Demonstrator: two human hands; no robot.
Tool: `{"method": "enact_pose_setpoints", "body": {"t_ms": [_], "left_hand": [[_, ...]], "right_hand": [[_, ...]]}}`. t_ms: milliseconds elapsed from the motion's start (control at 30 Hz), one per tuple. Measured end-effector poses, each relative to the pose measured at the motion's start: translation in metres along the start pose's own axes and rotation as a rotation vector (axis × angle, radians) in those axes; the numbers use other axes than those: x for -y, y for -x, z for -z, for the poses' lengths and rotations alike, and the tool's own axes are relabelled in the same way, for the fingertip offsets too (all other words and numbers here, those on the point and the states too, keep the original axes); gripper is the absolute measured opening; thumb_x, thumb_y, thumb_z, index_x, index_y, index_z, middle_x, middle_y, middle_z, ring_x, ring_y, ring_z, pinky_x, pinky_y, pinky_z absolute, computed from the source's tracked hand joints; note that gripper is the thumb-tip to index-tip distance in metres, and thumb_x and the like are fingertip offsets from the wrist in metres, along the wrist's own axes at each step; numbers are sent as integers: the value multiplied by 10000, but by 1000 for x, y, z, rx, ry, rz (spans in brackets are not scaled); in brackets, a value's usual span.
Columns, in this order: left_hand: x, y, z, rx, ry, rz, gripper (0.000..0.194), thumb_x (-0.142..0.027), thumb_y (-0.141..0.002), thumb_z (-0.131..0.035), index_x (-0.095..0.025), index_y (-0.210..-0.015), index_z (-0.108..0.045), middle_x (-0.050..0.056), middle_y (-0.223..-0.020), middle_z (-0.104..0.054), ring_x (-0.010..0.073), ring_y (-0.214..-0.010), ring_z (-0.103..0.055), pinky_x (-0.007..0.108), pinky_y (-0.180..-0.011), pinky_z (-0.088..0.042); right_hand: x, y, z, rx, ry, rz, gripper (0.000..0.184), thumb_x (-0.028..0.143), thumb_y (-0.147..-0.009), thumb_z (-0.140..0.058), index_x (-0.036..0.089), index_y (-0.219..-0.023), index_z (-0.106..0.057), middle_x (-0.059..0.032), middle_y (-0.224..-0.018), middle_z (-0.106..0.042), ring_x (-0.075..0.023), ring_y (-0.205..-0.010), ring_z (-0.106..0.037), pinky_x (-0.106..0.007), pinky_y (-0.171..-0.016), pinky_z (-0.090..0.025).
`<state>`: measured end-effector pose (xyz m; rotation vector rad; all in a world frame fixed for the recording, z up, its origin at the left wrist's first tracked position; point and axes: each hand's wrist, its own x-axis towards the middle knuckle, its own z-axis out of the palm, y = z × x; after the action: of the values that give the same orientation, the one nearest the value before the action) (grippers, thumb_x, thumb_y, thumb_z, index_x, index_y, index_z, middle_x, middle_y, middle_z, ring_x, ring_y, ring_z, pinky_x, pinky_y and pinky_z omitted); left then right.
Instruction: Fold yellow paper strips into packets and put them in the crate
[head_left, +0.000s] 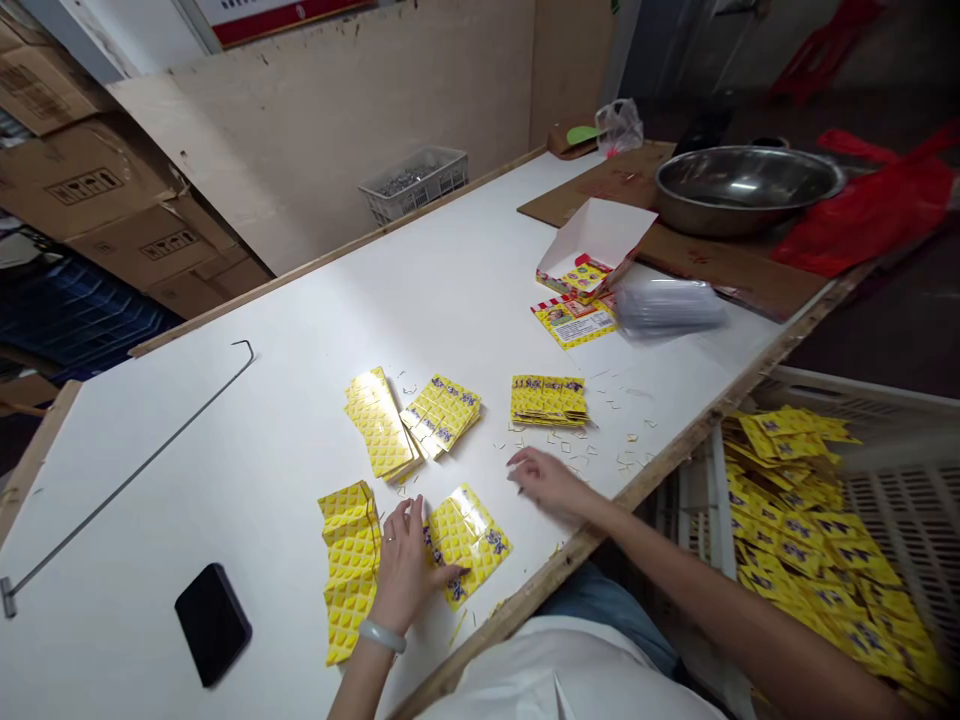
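My left hand (405, 565) rests at the left edge of a yellow printed sheet (471, 540), its fingers spread and the thumb lying on the sheet. A jade-like bangle (382, 635) is on that wrist. My right hand (551, 482) hovers right of the sheet, slightly blurred, with loosely bent fingers and nothing visible in them. To the left lies a folded yellow strip stack (349, 570). Behind are a stack of long yellow pieces (381, 425), a fanned stack of yellow sheets (442, 412) and a neat yellow stack (547, 400).
A black phone (213, 625) and a thin hooked metal rod (135, 475) lie left. Paper scraps (577, 450) litter the table. Further back are an open box (592, 240), clear plastic sleeves (667, 305) and a metal basin (750, 190). A crate (900, 510) of yellow packets stands right.
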<state>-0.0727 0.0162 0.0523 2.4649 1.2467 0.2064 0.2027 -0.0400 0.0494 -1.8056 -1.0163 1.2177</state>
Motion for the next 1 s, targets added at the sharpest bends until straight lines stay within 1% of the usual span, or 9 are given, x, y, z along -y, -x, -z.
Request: {"method": "enact_pose_setpoints", "body": {"t_ms": [133, 333, 433, 567, 633, 733, 833, 933, 1000], "left_hand": [[-5, 4, -11, 7, -75, 0, 843, -303, -588, -783, -178, -1285, -325, 147, -1253, -383, 347, -1156, -406, 497, -933, -408], [-10, -2, -8, 45, -140, 58, 675, -324, -593, -783, -156, -1131, -411, 118, -1093, -454, 303, -1023, -464, 437, -842, -435], [-13, -7, -4, 79, -239, 96, 585, -391, -551, -792, -151, -975, -469, 106, -1015, -488, 315, -983, -486, 449, -821, -423], [-24, -4, -4, -87, -332, -18, 549, -292, -568, -773, -154, -999, -462, 157, -1174, -462, 384, -1230, -359, 519, -934, -340], [-30, 0, -6, -146, -325, -98, 539, -207, -599, -732, -149, -1057, -454, 173, -1223, -445, 387, -1274, -326, 531, -950, -332], [-35, 1, -1, -188, -237, -168, 523, -139, -657, -668, -152, -1128, -442, 173, -1238, -452, 370, -1280, -342, 537, -958, -352], [-32, -3, 17, -418, -17, -167, 676, -177, -717, -673, -157, -1296, -326, 198, -1354, -360, 340, -1336, -274, 546, -1038, -297], [-25, -9, 35, -723, 392, -25, 940, -257, -699, -734, -205, -1415, -128, 192, -1474, -182, 302, -1376, -207, 503, -1102, -240], [-21, -12, 36, -665, 697, 56, 855, -291, -733, -708, -238, -1409, -188, 154, -1480, -225, 270, -1365, -251, 459, -1102, -268]], "right_hand": [[7, 6, -52, 207, -86, -153, 387, 330, -819, -511, 129, -1142, -439, -63, -916, -588, -147, -775, -603, -187, -481, -431], [18, 7, -65, 230, 68, -118, 483, 277, -751, -583, 68, -1165, -450, -109, -957, -598, -193, -849, -594, -306, -718, -486], [23, 12, -58, 133, 253, 73, 480, 249, -731, -594, 112, -1180, -493, -143, -1141, -534, -265, -1109, -476, -411, -956, -373], [37, 22, -57, 122, 686, 563, 630, 292, -751, -577, 129, -1332, -396, -169, -1384, -364, -310, -1314, -256, -475, -1082, -196], [49, 23, -61, 221, 844, 684, 638, 314, -750, -583, 102, -1324, -404, -179, -1309, -462, -316, -1272, -338, -512, -1099, -120], [68, 18, -64, 377, 1028, 686, 346, 222, -769, -544, 103, -1093, -570, -120, -946, -644, -266, -970, -565, -549, -1073, -150], [83, 14, -52, 435, 934, 727, 144, 159, -813, -475, 139, -914, -575, -78, -840, -632, -212, -832, -577, -498, -1003, -306], [81, 13, -35, 335, 572, 785, 160, 209, -893, -408, 156, -1010, -502, -89, -969, -591, -197, -939, -537, -408, -952, -380], [67, 12, -30, 282, 307, 739, 198, 252, -934, -360, 164, -1097, -432, -93, -1043, -559, -180, -978, -521, -361, -920, -410]]}}
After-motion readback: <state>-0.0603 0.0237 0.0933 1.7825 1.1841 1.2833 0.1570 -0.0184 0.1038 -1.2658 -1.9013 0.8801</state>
